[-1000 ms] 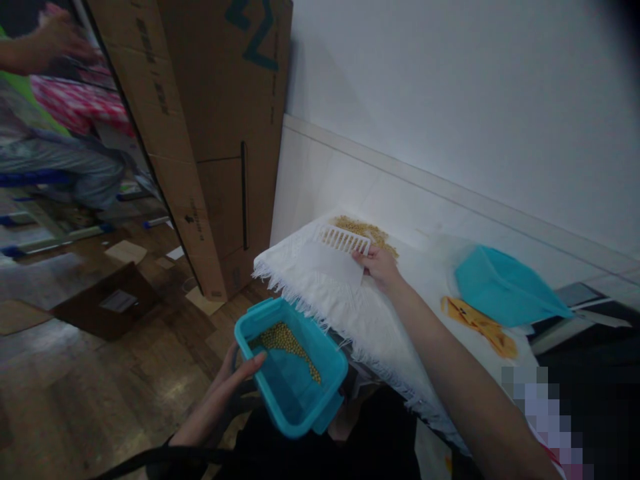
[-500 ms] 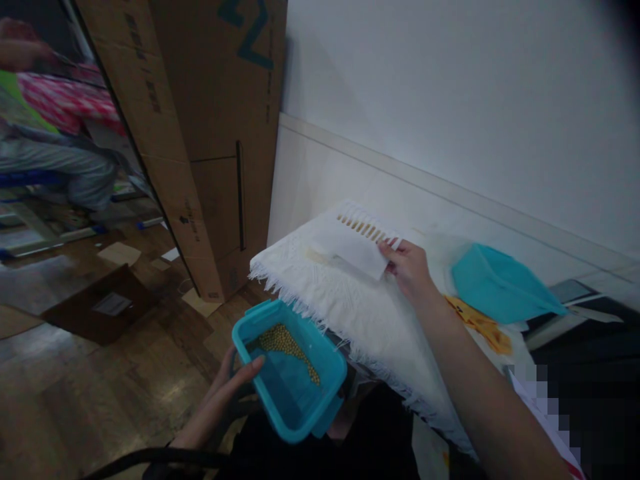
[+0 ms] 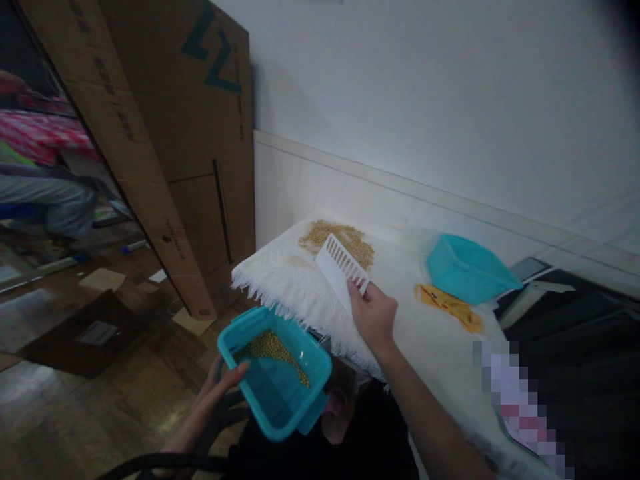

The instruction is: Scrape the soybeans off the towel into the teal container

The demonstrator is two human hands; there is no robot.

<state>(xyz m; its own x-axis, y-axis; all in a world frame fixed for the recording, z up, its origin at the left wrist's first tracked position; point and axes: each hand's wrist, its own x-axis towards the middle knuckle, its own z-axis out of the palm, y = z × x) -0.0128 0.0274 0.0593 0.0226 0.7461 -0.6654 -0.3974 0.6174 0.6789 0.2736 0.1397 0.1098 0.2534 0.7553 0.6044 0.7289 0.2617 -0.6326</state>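
My left hand point(image 3: 213, 400) grips a teal plastic box point(image 3: 277, 377) below the table's near edge; a small heap of yellow beans point(image 3: 270, 347) lies inside it. My right hand point(image 3: 373, 313) holds a white slotted scoop point(image 3: 340, 267) by its lower edge, lifted and tilted above a white fringed towel point(image 3: 300, 287). A pile of yellow beans point(image 3: 337, 235) rests on the towel just beyond the scoop.
A second teal box point(image 3: 465, 268) lies tipped on the table at the right, next to an orange wrapper point(image 3: 450, 305). Tall cardboard cartons point(image 3: 165, 133) lean against the wall at left. Another person point(image 3: 45, 167) is at far left, over a wooden floor.
My right hand drew the scoop back from the far bean pile toward me and lifted it. The bean pile shows again. The teal box in my left hand stayed roughly in place.
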